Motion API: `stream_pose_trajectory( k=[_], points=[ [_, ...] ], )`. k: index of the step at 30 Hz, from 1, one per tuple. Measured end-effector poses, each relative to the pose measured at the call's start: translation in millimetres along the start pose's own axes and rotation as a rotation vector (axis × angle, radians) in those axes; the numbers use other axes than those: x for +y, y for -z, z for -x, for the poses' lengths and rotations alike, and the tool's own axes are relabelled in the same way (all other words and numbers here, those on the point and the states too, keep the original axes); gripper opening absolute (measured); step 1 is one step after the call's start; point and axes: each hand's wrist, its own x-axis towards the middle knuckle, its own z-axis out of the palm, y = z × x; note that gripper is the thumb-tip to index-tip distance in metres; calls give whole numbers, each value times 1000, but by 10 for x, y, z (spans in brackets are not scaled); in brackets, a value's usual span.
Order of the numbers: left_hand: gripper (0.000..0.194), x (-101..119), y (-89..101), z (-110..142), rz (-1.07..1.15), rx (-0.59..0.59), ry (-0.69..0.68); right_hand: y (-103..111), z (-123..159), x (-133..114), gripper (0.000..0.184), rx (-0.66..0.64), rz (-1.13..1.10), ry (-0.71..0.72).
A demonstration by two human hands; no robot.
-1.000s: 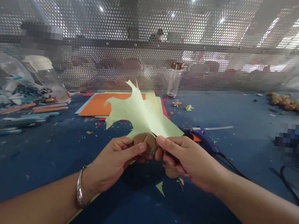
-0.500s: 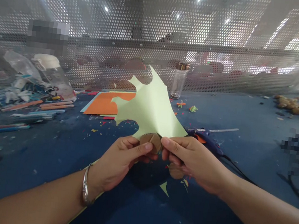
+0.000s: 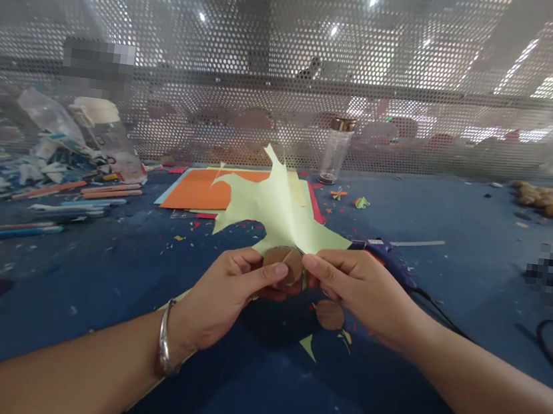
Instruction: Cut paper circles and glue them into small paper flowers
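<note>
My left hand (image 3: 239, 283) is closed, its thumb pressing on a round brown disc (image 3: 275, 256). A sheet of pale green paper (image 3: 281, 211) with a jagged, cut edge stands up behind the disc and creases down its middle. My right hand (image 3: 343, 276) pinches the paper's lower edge close beside the disc; its hidden fingertips leave unclear whether it also grips the disc. Below my right hand, a second brown disc (image 3: 330, 314) lies on the blue table (image 3: 254, 392). A green paper scrap (image 3: 308, 347) is just in front of it.
A dark blue glue gun (image 3: 385, 259) with a clear glue stick (image 3: 418, 242) lies right of the paper. Coloured sheets (image 3: 192, 191) are stacked behind. A glass bottle (image 3: 336, 152) stands by the perforated metal screen (image 3: 250, 90). Pens (image 3: 16, 230) and a plastic bottle (image 3: 113, 140) are at left.
The upper part of the green paper has dipped lower and folded more sharply, uncovering more of the coloured sheets. Both hands keep their grip. The second disc shows more fully.
</note>
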Motion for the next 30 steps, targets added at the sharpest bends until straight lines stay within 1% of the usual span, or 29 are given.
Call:
stream_pose_trajectory(
  k=[3,6,12,17,23,26,30],
  points=[
    [20,-7,9,-4,17,-12,-12,18,-10,11,51,-7,44,54],
    [21,-8,17,-6,13,-8,-17,42,-16,33,51,-14,101,76],
    [21,0,41,12,-100,22,-54,80,-20,58,50,-7,209,110],
    [21,-6,48,11,-134,22,-71,82,-15,53,50,-4,212,116],
    [21,37,41,15,-239,-8,-92,94,-29,56,46,2,281,128],
    [22,53,50,20,-293,-20,-90,104,-31,46,47,-7,318,130],
    [21,47,69,13,-310,-19,-85,120,-28,36,47,-5,344,132]
  ],
)
